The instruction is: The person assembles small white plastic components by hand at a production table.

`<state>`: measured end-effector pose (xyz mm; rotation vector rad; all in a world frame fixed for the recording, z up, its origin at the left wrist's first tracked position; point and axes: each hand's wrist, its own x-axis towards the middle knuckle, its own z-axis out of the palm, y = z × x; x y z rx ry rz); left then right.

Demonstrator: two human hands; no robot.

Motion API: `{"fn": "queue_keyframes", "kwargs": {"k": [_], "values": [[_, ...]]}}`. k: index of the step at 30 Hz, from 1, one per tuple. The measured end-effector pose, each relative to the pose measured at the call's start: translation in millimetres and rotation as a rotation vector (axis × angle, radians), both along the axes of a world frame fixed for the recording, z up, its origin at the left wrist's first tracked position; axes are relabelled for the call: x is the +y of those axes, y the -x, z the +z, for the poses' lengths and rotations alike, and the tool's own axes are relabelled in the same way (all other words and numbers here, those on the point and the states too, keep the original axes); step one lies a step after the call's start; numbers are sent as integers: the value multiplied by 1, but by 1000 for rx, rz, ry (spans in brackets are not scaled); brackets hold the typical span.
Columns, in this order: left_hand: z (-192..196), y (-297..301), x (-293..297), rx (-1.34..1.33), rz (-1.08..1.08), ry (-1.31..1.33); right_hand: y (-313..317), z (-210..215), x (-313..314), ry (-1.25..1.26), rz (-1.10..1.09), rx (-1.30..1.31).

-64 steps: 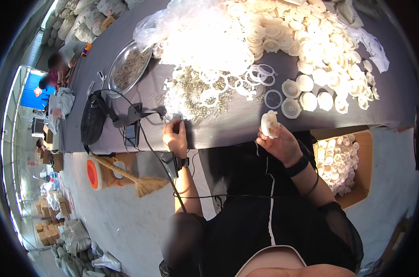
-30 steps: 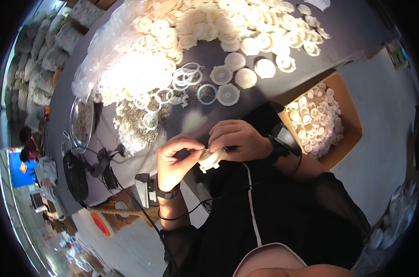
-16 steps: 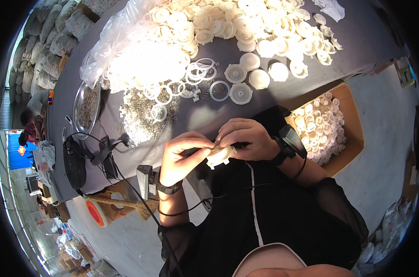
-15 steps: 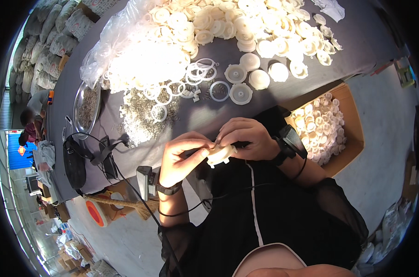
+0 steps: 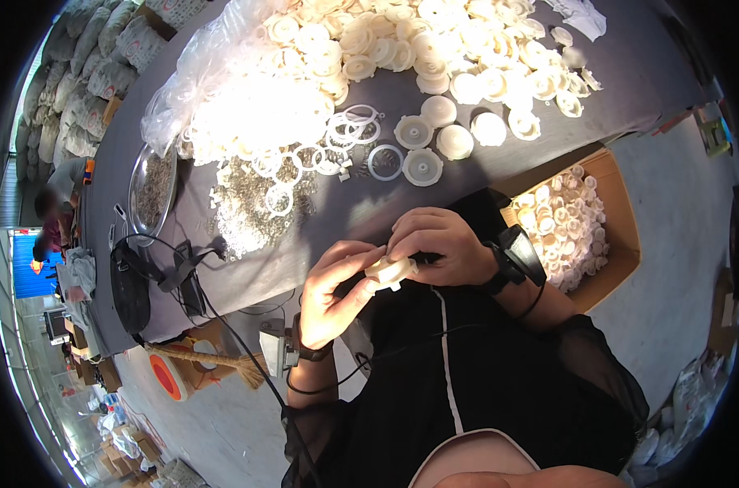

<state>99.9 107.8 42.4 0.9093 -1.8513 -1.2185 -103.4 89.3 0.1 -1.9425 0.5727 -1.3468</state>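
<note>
A cream-coloured round plastic part [image 5: 391, 274] with small tabs is held between both hands, just off the near table edge. My left hand [image 5: 334, 293] pinches its left side with thumb and fingers. My right hand [image 5: 441, 246] is closed round its right side, fingertips on top. Whatever small piece may lie under the fingertips is hidden. Beyond the hands on the grey-covered table [image 5: 345, 211] lie a white ring [image 5: 386, 163], several round plastic caps [image 5: 455, 141] and a glinting heap of small metal springs [image 5: 251, 207].
A big sunlit pile of cream plastic parts [image 5: 386, 49] covers the far table beside a clear plastic bag [image 5: 194, 81]. An oval metal tray [image 5: 152, 195] stands at left, near a black cable [image 5: 215, 313]. At right, a cardboard box [image 5: 622, 236] holds many similar parts.
My left hand has shifted slightly right and its wrist has turned. The plastic part has moved a little right and tilted. My right hand stays nearly in place.
</note>
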Motion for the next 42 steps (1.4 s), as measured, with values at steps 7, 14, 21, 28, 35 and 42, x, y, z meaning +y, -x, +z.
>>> {"fn": "queue_keyframes", "kwargs": {"k": [7,14,21,28,35,42], "values": [[-4,0,6,-3,92,73,1,3,1,95,-43,29],[-13,4,0,166,22,142,4,4,-1,55,-19,6],[-38,20,-6,224,126,-13,8,0,0,-321,-31,63],[-66,18,-12,252,225,-265,73,-10,-60,-679,-488,-200],[-74,-5,-28,4,443,32,85,-37,-76,-531,-693,-347],[-84,-56,-40,-346,827,261,41,-42,-58,-338,-771,-198]]}}
